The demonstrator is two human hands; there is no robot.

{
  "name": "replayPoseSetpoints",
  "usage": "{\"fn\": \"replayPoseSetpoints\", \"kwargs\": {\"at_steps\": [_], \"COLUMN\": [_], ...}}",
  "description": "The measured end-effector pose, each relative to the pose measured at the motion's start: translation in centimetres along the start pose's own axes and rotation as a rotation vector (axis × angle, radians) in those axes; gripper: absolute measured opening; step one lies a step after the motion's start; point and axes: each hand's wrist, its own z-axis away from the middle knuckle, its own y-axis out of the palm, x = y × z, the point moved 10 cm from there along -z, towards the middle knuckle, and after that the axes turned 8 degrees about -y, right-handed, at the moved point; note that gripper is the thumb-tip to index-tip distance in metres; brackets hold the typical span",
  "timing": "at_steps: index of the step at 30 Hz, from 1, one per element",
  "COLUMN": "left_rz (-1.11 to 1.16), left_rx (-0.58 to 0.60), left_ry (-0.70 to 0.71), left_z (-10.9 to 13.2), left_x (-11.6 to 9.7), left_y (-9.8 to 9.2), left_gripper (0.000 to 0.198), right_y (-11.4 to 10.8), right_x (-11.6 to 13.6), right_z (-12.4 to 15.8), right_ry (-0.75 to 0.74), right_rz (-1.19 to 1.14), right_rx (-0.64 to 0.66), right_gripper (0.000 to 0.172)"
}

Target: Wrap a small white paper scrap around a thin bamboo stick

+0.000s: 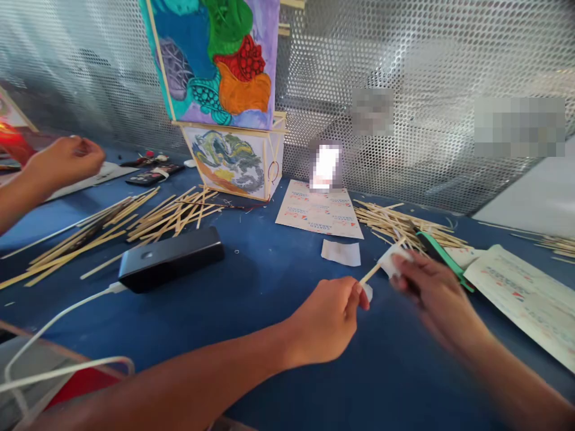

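The left hand (327, 320) pinches a thin wooden stick (371, 273) steady while the blurred right hand (433, 297) closes small white paper (392, 261) around its tip.

Open blue table (269, 311) between black power bank (171, 258) and left hand (326, 320); clear pass toward near edge. White cable (58, 323) crossing near-left corner. Loose stick pile (112, 224) blocking left half, co-worker's hand (63, 160) above far-left edge. Painted lantern frame (224, 90) standing tall at far edge, mesh wall (426, 90) right behind. Printed sheet (320, 211) and paper scrap (341, 252) flat mid-table, passable over. Second stick pile (404, 224), green-handled tool (442, 254) and printed paper (525, 293) crowding right side beside right hand (431, 293).
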Motion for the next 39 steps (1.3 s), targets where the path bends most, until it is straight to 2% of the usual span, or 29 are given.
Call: {"fn": "replayPoseSetpoints", "kwargs": {"at_steps": [2,3,6,9,10,13,14,17,18,21,25,28,29,32,36,39], "left_rz": [0.005,0.008,0.006,-0.011,-0.016,-0.019,-0.019,-0.02,-0.021,-0.026,-0.045,-0.048,-0.055,-0.072,-0.067,-0.095], "left_rx": [0.009,0.012,0.016,0.019,0.015,0.006,0.008,0.014,0.009,-0.01,-0.005,-0.004,-0.003,-0.002,-0.002,-0.011], "left_ry": [-0.001,-0.006,-0.032,-0.046,-0.05,-0.074,-0.082,-0.087,-0.084,-0.085,-0.089,-0.104,-0.104,-0.091,-0.121,-0.095], "left_z": [0.0,0.0,-0.1,-0.2,-0.2,-0.1,-0.1,0.0,0.0,-0.1,0.0,0.1,0.1,0.1,0.0,-0.1], "left_x": [-0.1,0.0,0.2,0.3,0.3,0.2,0.2,0.1,0.1,0.1,0.1,0.2,0.2,0.0,0.3,0.3], "left_y": [0.1,0.1,0.2,0.3,0.3,0.1,0.1,0.2,0.1,0.0,0.1,0.1,0.1,0.2,0.3,0.3], "left_gripper": [0.04,0.041,0.041,0.038,0.038,0.042,0.042,0.04,0.039,0.038,0.039,0.04,0.04,0.039,0.039,0.037], "right_y": [0.9,0.8,-0.9,0.6,0.8,-0.6,-0.7,0.6,0.6,-0.5,0.4,-0.5,-0.5,0.3,-0.7,0.1], "right_x": [-0.5,-0.5,0.2,-0.5,-0.6,0.0,0.0,-0.9,-1.0,-0.7,-0.9,-0.1,-0.1,-0.4,0.0,-0.6], "right_z": [0.2,0.2,0.0,0.4,0.5,0.5,0.5,0.5,0.4,0.1,0.2,0.0,0.0,0.1,-0.2,-0.2], "right_ry": [0.053,0.049,-0.033,0.03,0.029,-0.064,-0.074,-0.022,-0.022,-0.064,-0.029,-0.075,-0.072,-0.028,-0.084,-0.034], "right_rz": [0.003,-0.016,-0.084,-0.001,0.017,-0.005,-0.008,0.031,0.032,-0.009,-0.02,-0.051,-0.049,-0.012,-0.036,-0.024], "right_rx": [0.093,0.086,-0.074,0.102,0.125,-0.009,-0.016,0.134,0.138,0.028,0.114,0.026,0.031,0.124,0.022,0.113], "right_gripper": [0.047,0.048,0.05,0.047,0.047,0.046,0.047,0.047,0.047,0.047,0.046,0.047,0.047,0.045,0.047,0.047]}}
